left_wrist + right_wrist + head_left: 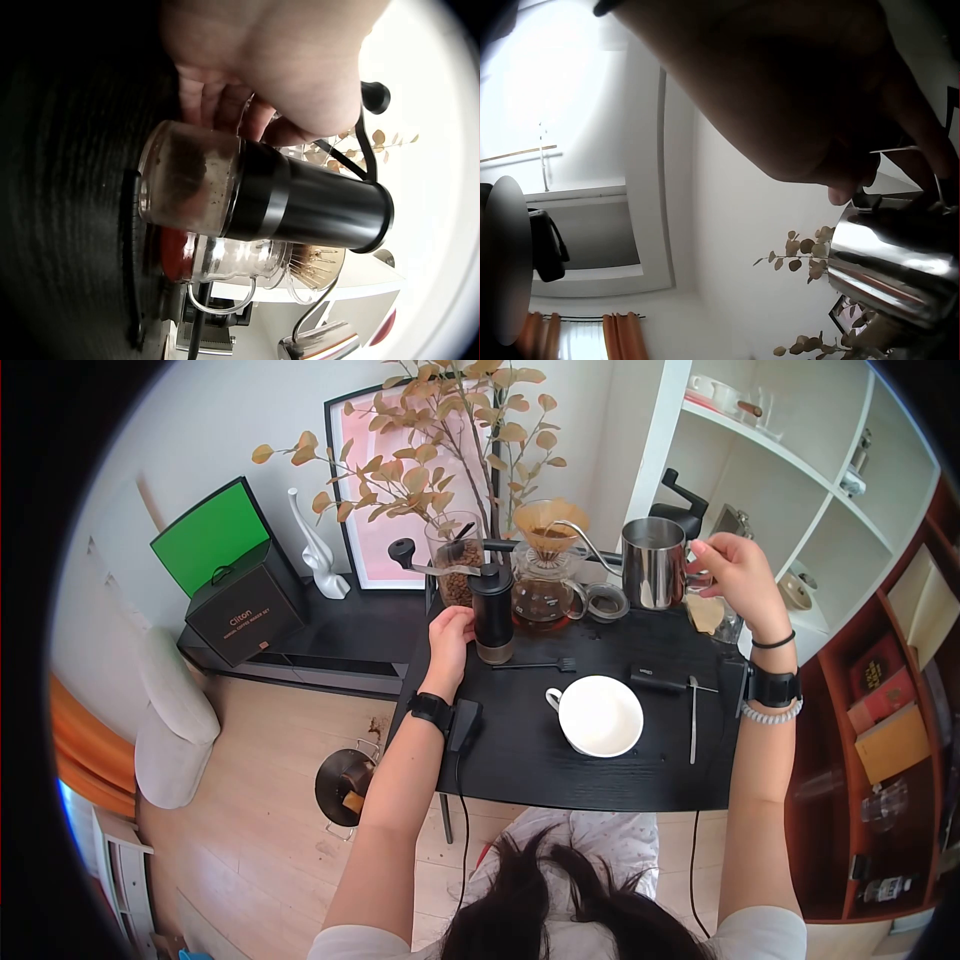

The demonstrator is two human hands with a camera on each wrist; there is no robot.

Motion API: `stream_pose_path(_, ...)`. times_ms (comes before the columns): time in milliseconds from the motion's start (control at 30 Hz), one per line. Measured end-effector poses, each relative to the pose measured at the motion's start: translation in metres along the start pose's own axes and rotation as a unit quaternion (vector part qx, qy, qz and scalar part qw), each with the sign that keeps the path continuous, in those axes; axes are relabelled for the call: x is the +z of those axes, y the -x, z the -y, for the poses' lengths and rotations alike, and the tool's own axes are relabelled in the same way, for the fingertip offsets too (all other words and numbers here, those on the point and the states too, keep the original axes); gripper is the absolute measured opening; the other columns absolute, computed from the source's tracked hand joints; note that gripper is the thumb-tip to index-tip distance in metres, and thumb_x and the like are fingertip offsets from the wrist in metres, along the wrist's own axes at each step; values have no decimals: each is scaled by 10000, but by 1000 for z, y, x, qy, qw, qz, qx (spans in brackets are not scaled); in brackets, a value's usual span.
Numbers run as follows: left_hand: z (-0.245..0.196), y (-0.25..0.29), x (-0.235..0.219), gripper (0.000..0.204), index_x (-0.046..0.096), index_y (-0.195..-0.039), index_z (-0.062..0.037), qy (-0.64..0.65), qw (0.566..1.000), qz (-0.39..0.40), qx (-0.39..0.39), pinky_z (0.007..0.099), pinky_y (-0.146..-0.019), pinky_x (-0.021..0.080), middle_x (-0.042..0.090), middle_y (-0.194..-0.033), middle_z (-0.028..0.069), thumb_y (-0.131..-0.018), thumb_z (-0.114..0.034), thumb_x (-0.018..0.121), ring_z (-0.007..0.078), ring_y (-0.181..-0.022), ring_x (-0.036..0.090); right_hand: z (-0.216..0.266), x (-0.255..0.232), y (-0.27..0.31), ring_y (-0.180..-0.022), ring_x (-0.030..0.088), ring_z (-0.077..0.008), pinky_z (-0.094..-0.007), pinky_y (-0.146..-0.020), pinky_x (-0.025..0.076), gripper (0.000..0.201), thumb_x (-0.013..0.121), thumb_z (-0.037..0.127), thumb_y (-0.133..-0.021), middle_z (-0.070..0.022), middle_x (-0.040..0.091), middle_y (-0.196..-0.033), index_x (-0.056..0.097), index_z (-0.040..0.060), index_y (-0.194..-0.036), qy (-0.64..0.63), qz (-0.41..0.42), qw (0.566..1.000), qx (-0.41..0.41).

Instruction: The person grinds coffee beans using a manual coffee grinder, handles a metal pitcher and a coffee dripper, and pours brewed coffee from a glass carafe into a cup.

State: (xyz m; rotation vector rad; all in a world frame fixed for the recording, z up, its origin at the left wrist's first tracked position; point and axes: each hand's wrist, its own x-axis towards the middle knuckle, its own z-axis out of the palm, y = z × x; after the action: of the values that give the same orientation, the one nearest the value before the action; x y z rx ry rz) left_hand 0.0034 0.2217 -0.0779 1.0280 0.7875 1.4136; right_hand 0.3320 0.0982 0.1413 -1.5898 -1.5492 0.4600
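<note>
The right hand (740, 575) grips the handle of a steel gooseneck kettle (653, 565), its spout reaching over the paper filter (550, 525) on a glass server (542, 600) of brown liquid. That kettle (892, 255) also shows below the right hand (817, 97) in the right wrist view. The left hand (450, 645), its fingers loosely bent, is beside the upright black grinder (492, 610). In the left wrist view the left hand (270, 67) is close to the grinder (315, 199); its fingertips are partly hidden, and contact is unclear.
A white cup (600, 717) stands near the table's front, with a black brush (540, 665) behind it. A black scale-like object (657, 678) and a thin spoon (693, 725) lie to its right. A glass of beans (455, 570) and leafy branches are behind the grinder.
</note>
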Motion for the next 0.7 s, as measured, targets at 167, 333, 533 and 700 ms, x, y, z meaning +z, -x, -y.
stream_pose_path(167, -2, 2, 0, 131, 612, -856, -28, -4, 1000, 6, 1, 259, -684, 480, 615, -807, 31, -870, -60, 485, 121, -743, 587, -25, -8, 4, -743, 650, -129, -227, -615, 537, 299, 540, 288, -965, -73, 664, -842, 616, 4, -909, -71, 8, 997, 39)
stream_pose_path(333, -3, 4, 1, 134, 611, -862, -32, -7, 1000, -1, 4, 255, -691, 476, 615, -814, 25, -875, -62, 481, 116, -748, 587, -67, -11, -4, -783, 669, -164, -251, -652, 556, 253, 532, 255, -966, -87, 668, -879, 610, 17, -928, -204, 20, 978, 45)
stream_pose_path(533, -1, 2, -4, 175, 609, -896, -64, -33, 999, 23, 0, 234, -709, 474, 624, -854, -6, -916, -90, 437, 91, -779, 591, -101, -8, -10, -824, 679, -208, -295, -689, 570, 242, 526, 224, -958, -124, 680, -921, 613, -2, -943, -326, 24, 944, 54)
stream_pose_path(700, 0, 3, -2, 138, 610, -863, -68, -27, 1000, 1, -6, 217, -683, 460, 603, -815, -17, -890, -79, 475, 74, -749, 569, -129, -24, -16, -810, 684, -213, -288, -666, 567, 233, 538, 234, -950, -130, 686, -919, 615, 16, -919, -324, 12, 942, 85)
